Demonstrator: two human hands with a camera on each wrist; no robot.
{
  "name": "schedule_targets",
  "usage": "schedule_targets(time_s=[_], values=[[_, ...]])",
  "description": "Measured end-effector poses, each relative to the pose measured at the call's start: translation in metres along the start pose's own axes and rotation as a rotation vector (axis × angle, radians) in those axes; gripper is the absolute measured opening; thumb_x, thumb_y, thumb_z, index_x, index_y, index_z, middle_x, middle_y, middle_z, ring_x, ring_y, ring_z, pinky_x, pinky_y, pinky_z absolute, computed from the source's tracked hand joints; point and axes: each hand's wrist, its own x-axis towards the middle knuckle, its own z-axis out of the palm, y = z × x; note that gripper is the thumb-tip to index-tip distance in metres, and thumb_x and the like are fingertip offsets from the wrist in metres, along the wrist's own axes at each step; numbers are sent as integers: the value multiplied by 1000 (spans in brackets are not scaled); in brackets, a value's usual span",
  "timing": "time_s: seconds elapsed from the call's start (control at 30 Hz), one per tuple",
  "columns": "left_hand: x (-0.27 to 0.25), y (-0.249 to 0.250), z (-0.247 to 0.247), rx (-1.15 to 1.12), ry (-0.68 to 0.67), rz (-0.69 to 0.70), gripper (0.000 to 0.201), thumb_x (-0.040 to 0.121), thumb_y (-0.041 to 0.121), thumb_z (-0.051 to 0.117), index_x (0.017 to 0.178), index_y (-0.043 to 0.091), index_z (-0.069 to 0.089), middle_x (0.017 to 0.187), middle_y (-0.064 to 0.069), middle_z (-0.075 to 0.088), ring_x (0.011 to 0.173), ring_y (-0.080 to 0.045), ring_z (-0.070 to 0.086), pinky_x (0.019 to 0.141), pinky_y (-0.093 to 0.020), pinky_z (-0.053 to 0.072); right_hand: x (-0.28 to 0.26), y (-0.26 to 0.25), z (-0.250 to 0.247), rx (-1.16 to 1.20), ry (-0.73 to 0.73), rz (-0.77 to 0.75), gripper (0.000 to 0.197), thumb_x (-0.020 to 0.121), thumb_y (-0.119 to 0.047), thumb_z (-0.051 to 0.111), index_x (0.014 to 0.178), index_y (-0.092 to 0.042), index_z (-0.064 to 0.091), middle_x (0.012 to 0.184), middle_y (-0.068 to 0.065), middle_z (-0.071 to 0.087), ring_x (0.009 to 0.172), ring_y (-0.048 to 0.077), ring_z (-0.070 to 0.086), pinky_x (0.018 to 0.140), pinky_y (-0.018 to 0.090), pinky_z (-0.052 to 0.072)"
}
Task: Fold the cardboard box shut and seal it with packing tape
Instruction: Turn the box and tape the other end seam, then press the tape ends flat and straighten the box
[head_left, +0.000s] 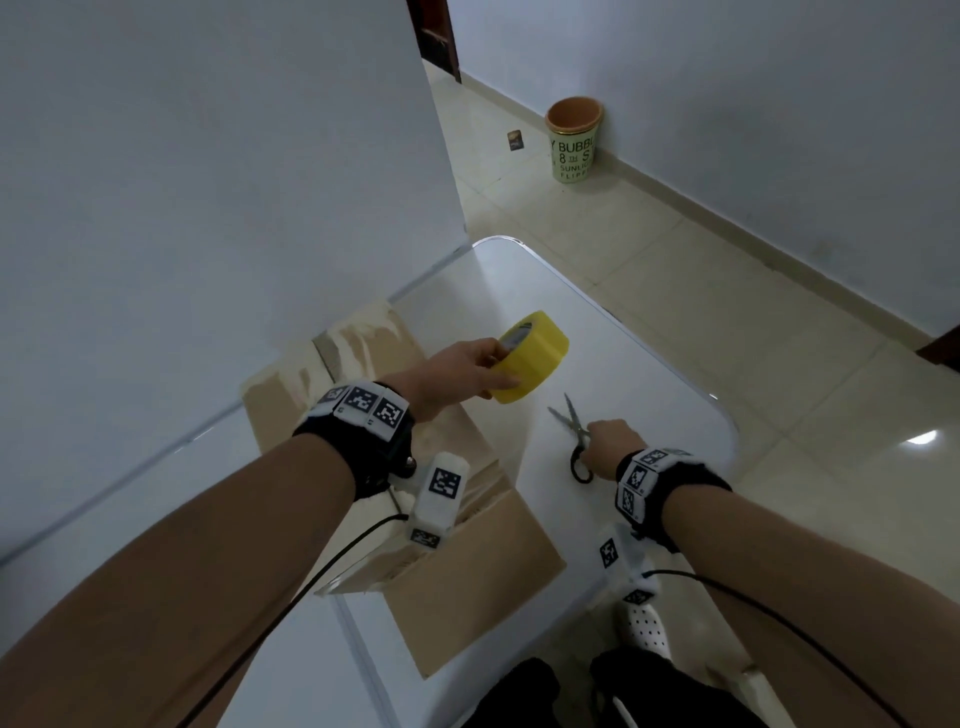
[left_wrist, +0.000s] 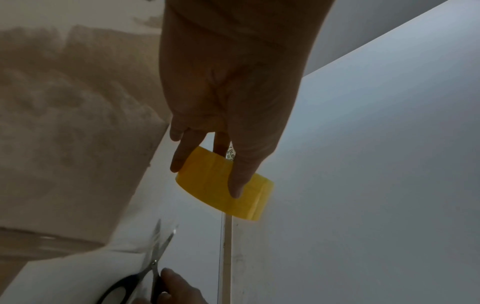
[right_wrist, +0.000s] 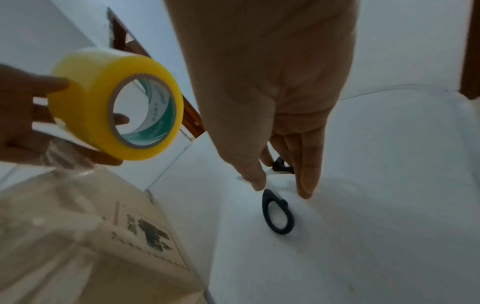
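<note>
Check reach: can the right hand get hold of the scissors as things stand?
Probably yes. The right hand is already at the scissors lying on the white table, fingers on the black handles. Nothing sits between them; the left hand holds the tape roll clear above.

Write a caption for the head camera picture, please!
Left hand lifts yellow tape roll over cardboard box; right hand reaches scissors on white table.
</note>
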Motion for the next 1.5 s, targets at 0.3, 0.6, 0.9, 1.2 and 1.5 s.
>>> schedule_targets(time_s=[0.3,0.6,0.9,1.2,1.5], values=[[4,10,1,574,114,41,45,88,26,66,131,17,55,130,-10,57,118,-28,53,91,-28,39,-7,-6,-46,502,660,-483,56,84,-17,61,135,-25,41,138,-3,37,81,17,64,66,35,56],[25,16,3,685,86,176,38,84,14,66,121,16,60,142,-8,38,124,-26,47,104,-34,40,-7,-25,-75,209,408,-562,30,87,-21,65,115,-14,61,111,7,64,80,21,67,76,36,57],[1,8,-33,246,277,147,37,93,13,60,128,20,57,150,-1,35,120,-19,55,99,-24,43,46,-31,-60,14,293,-222,26,86,-7,63,109,2,65,113,18,64,103,32,62,84,34,51],[-60,-69,-63,8,531,-17,17,94,21,56,104,26,69,109,10,65,88,-8,63,66,-13,42,72,-65,-40,161,222,-259,46,90,-3,49,136,-6,53,139,17,50,126,33,48,104,38,41],[-105,-107,-33,53,641,30,12,93,14,59,98,17,70,94,6,69,77,-5,60,67,-6,45,-16,-63,-4,1266,-249,-95,49,100,-45,38,107,-5,65,97,9,69,82,19,63,83,31,51]])
